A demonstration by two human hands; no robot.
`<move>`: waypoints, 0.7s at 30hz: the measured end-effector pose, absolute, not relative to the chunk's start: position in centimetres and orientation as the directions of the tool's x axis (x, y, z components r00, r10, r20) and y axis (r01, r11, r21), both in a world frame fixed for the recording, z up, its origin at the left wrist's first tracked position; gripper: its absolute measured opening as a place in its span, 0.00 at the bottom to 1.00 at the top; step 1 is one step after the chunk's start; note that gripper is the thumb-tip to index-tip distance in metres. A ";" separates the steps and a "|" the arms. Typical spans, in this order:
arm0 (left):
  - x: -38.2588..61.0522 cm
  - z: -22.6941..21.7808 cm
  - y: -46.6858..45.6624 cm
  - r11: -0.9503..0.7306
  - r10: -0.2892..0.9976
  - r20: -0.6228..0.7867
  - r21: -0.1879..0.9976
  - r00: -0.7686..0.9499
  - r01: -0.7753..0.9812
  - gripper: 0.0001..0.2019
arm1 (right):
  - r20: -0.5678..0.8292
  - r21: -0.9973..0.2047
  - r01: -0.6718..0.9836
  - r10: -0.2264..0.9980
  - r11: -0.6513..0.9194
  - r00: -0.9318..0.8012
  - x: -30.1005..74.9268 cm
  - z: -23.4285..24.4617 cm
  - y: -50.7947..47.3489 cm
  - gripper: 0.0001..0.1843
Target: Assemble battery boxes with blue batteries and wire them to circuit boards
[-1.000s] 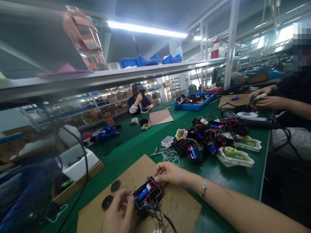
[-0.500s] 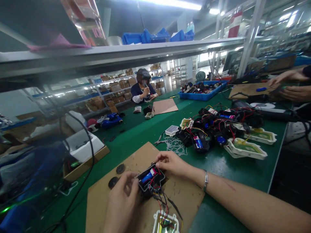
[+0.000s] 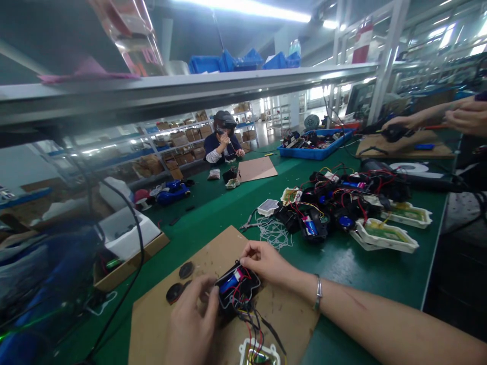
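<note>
Turned a little since a moment back, the black plastic housing [image 3: 238,286] now tips toward the left hand, and over at two o'clock the co-worker's hands [image 3: 466,119] have shifted onto a black part [image 3: 396,133]! Down at six o'clock, the left hand [image 3: 192,322] is curled in against the housing's near edge, fingers closed and gripping, though the fingertips vanish behind it. The right hand [image 3: 266,263] reaches in from four o'clock, half closed, fingers bent over the housing's far rim and holding on, with a metal bangle [image 3: 317,292] on that wrist.

Inside the housing, a blue battery cell [image 3: 229,285] sits under a tangle of red and black wires [image 3: 247,324], and what lies beneath them can't be made out. The housing is held just above a cardboard sheet [image 3: 160,324], with two round black discs [image 3: 186,270] right beside the left hand. Cut off by the bottom edge, a white-framed circuit board tray [image 3: 258,352] lies under the trailing wires. Further out at one o'clock, a heap of wired units [image 3: 335,203] sprawls across the green bench mat [image 3: 228,228], with a blue crate [image 3: 314,147] beyond it.
</note>
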State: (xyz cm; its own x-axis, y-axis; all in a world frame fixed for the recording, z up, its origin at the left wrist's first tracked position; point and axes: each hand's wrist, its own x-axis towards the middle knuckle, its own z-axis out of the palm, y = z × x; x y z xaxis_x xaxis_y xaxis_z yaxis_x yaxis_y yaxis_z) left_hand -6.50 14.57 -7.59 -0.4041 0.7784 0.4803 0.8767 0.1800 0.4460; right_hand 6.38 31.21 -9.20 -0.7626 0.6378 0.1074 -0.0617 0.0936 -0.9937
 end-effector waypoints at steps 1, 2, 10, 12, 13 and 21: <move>-6.5 -7.6 14.6 0.174 0.777 0.489 0.440 -0.397 0.881 0.11 | 0.114 -0.993 -0.065 0.644 0.100 -0.756 6.4 -9.2 31.2 0.03; -6.4 -7.6 14.6 0.171 0.775 0.494 0.436 -0.394 0.883 0.11 | 0.120 -0.992 -0.068 0.646 0.105 -0.754 6.4 -9.1 31.2 0.03; -5.5 -7.0 14.6 0.199 0.734 0.505 0.480 -0.454 0.855 0.12 | 0.083 -0.996 -0.051 0.592 0.070 -0.802 6.9 -9.1 32.0 0.06; -5.5 -7.0 14.5 0.196 0.746 0.488 0.490 -0.454 0.849 0.12 | 0.084 -0.996 -0.051 0.591 0.072 -0.803 7.0 -9.2 32.2 0.06; -5.4 -7.0 14.5 0.197 0.750 0.480 0.494 -0.454 0.847 0.12 | 0.090 -0.995 -0.054 0.591 0.079 -0.801 7.0 -9.2 32.2 0.07; -5.2 -7.0 14.5 0.217 0.752 0.447 0.525 -0.484 0.823 0.11 | 0.136 -0.987 -0.055 0.623 0.148 -0.770 6.6 -9.9 31.9 0.06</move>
State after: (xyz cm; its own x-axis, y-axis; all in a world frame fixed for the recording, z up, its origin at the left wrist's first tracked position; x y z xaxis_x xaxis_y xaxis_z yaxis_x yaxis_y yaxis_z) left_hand -5.24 14.48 -7.04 -0.4838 0.7523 0.4472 0.8230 0.2172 0.5249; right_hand 6.59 31.89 -9.86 -0.7703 0.6230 0.1362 -0.0550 0.1479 -0.9875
